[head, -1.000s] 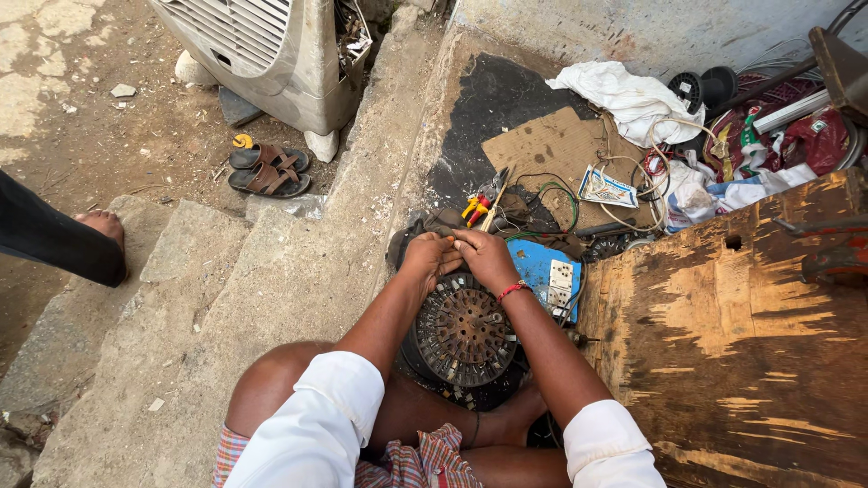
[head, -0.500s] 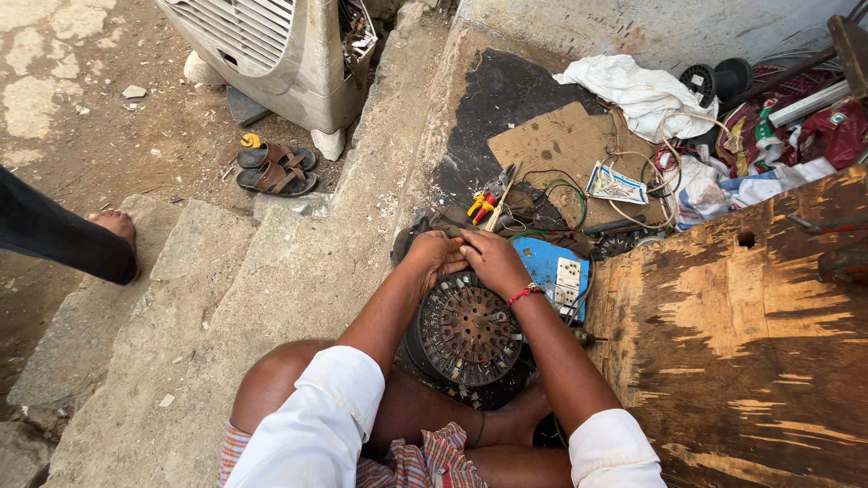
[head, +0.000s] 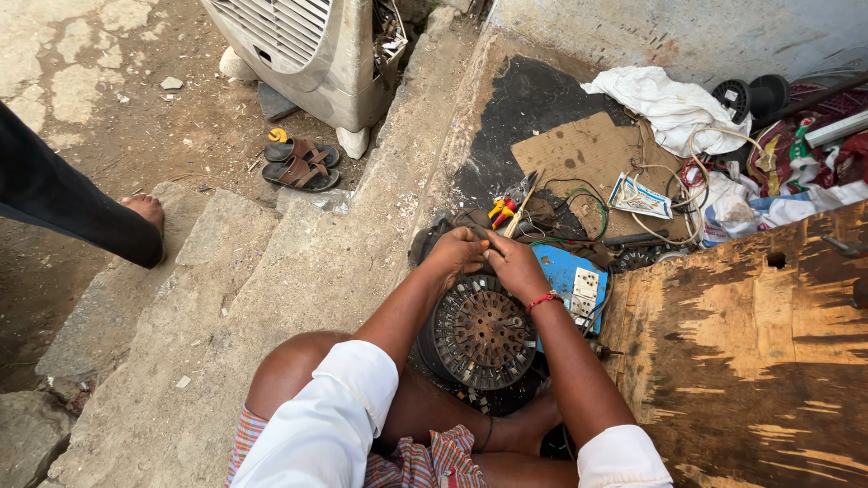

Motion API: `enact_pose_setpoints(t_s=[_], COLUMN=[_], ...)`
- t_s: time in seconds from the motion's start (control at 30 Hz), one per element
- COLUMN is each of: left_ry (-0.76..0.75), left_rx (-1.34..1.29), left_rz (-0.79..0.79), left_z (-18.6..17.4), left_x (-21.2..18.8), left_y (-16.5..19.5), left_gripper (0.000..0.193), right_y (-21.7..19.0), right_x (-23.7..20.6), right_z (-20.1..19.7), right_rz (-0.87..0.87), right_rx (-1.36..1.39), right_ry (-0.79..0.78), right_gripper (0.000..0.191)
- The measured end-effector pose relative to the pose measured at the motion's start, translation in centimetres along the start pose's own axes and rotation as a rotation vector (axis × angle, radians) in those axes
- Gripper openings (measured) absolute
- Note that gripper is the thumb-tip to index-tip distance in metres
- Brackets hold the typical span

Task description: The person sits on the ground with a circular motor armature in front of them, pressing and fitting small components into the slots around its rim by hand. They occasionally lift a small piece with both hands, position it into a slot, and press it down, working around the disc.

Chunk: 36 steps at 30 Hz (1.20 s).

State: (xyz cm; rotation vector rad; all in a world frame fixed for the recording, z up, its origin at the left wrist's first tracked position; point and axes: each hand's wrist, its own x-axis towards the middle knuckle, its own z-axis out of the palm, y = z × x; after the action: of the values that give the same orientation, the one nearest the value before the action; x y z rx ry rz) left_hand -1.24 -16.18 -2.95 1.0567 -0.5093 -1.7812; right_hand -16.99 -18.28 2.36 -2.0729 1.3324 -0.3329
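Observation:
A round, rusty slotted motor core (head: 481,333) stands between my knees on the concrete step. My left hand (head: 455,251) and my right hand (head: 514,265) meet at its far rim, fingers pinched together on that edge. What exactly sits between the fingertips is too small to tell. A red thread band circles my right wrist. A blue switch board (head: 575,282) with white sockets lies just right of the core, under my right forearm.
Pliers and red-handled tools (head: 508,211) lie beyond my hands beside tangled wires. Cardboard (head: 583,154), white cloth (head: 665,101) and clutter sit at the back right. A worn wooden board (head: 750,361) rises on the right. Sandals (head: 298,164), an air cooler (head: 303,50) and another person's foot (head: 145,212) are on the left.
Both hands stay at the core's far rim with only small finger movement. The view has shifted slightly. The other person's foot has moved a little.

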Motion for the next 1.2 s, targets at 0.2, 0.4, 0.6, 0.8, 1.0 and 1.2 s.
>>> enact_pose_setpoints(t_s=[0.2, 0.4, 0.6, 0.8, 1.0, 1.2], left_ry=[0.038, 0.110, 0.032, -0.105, -0.154, -0.133], left_rx=[0.187, 0.188, 0.109, -0.075, -0.241, -0.367], left_rz=[0.088, 0.160, 0.137, 0.020, -0.033, -0.021], left_z=[-0.3, -0.1, -1.3, -2.0, -2.5, -1.9], left_x=[-0.2, -0.5, -0.7, -0.7, -1.5, -2.5], left_y=[0.3, -0.7, -0.3, 0.0, 1.1, 2.5], left_gripper=[0.012, 0.019, 0.020, 0.017, 0.017, 0.014], right_y=[0.3, -0.4, -0.9, 1.0, 2.7, 1.1], right_x=[-0.2, -1.2, -1.0, -0.7, 0.1, -0.3], right_z=[0.0, -0.1, -0.7, -0.4, 0.0, -1.4], right_rz=[0.034, -0.063, -0.023, -0.036, 0.051, -0.042], right_rx=[0.032, -0.002, 0.143, 0.221, 0.157, 0.069], right_ry=[-0.006, 0.096, 0.078, 0.061, 0.225, 0.436], right_gripper=[0.048, 0.040, 0.024, 0.022, 0.025, 0.039])
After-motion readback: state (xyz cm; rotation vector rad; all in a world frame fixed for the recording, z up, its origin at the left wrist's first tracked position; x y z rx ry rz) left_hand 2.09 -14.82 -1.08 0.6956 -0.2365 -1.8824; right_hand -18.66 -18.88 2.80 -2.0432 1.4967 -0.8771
